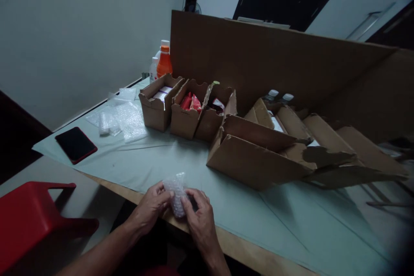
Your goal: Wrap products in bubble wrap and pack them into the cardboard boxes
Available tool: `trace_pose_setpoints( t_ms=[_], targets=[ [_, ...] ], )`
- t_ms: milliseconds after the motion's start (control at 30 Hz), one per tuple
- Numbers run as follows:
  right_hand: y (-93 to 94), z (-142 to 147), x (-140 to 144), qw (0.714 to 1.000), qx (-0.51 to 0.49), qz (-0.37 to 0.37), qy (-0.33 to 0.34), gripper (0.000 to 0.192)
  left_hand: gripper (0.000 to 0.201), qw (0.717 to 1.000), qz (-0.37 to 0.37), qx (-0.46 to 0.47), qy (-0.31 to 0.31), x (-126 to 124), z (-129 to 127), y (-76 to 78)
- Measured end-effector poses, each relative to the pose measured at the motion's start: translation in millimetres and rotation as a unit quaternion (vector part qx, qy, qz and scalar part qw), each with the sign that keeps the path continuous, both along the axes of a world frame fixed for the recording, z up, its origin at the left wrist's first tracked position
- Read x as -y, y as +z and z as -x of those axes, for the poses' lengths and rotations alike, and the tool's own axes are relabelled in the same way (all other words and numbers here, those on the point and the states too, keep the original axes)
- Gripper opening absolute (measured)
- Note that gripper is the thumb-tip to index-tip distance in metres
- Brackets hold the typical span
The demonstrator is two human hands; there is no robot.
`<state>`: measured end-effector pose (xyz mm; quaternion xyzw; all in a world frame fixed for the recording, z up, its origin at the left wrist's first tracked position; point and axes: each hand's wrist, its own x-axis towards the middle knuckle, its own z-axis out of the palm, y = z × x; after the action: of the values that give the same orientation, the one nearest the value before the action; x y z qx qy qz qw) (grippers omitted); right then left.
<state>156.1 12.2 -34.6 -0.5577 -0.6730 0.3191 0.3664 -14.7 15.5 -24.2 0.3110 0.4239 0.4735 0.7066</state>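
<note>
**Both hands closed on a bubble-wrapped bundle at the table's near edge**

The left hand (pixel 152 209) and the right hand (pixel 200 217) meet at the near edge of the table (pixel 246 220), fingers clamped from either side on a small bubble-wrap bundle (pixel 176 194). The bundle stands roughly upright between them, its top poking above the fingertips; what it wraps cannot be made out. Both forearms reach in from below the table's near edge.

The table carries a pale green cover. Toward its far left corner stand an orange bottle (pixel 164 61) and a white bottle (pixel 153 69), touching or nearly so. In front of them sits a row of three small open cardboard boxes (pixel 186 114), side by side; the middle one holds red packets (pixel 191 102). Left of the row lie loose sheets of bubble wrap (pixel 121 116). Near the left edge lies a dark phone in a red case (pixel 76 144), flat and face up.

Right of the row, a larger torn cardboard box (pixel 258 157) lies open, with two white-capped bottles (pixel 280 95) behind it. A tall cardboard panel (pixel 291 58) stands along the far edge. A red plastic stool (pixel 29 215) sits off the table, beside its near left corner.
</note>
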Motion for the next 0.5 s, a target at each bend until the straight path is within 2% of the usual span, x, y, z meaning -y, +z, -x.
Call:
trace_pose_setpoints(
  t_ms=[67, 100, 200, 233, 300, 367, 433, 500],
  targets=[
    [1.5, -11.0, 3.4, 0.999, -0.006, -0.023, -0.023, 0.019, 0.042, 0.998, -0.018, -0.058, 0.02, -1.8, -5.9, 3.2],
    [3.9, -18.0, 3.7, 0.999, -0.021, -0.024, -0.028, 0.026, 0.045, 0.994, -0.038, -0.103, 0.02, -2.2, -8.4, 5.0],
    [18.1, -37.7, 2.9, 0.996, -0.081, 0.021, 0.011, 0.058, 0.058, 0.971, -0.108, -0.212, -0.034, 0.4, -18.0, 8.2],
    [24.3, -42.7, 2.8, 0.995, -0.086, 0.041, 0.026, 0.062, 0.061, 0.961, -0.13, -0.236, -0.058, 2.4, -21.8, 7.8],
    [36.2, -51.1, 3.8, 0.995, -0.061, 0.067, 0.034, 0.05, 0.062, 0.939, -0.169, -0.282, -0.097, 6.2, -29.1, 6.2],
    [44.7, -59.9, 6.2, 0.997, -0.019, 0.075, 0.026, 0.026, 0.063, 0.912, -0.217, -0.33, -0.113, 6.2, -34.2, 7.9],
    [49.9, -71.8, 9.3, 0.997, 0.011, 0.077, 0.03, 0.011, 0.063, 0.874, -0.296, -0.374, -0.096, -2.2, -37.9, 18.0],
    [54.7, -86.6, 12.3, 0.995, 0.03, 0.091, 0.041, 0.01, 0.063, 0.814, -0.411, -0.407, -0.048, -21.8, -43.8, 38.0]
  ],
)
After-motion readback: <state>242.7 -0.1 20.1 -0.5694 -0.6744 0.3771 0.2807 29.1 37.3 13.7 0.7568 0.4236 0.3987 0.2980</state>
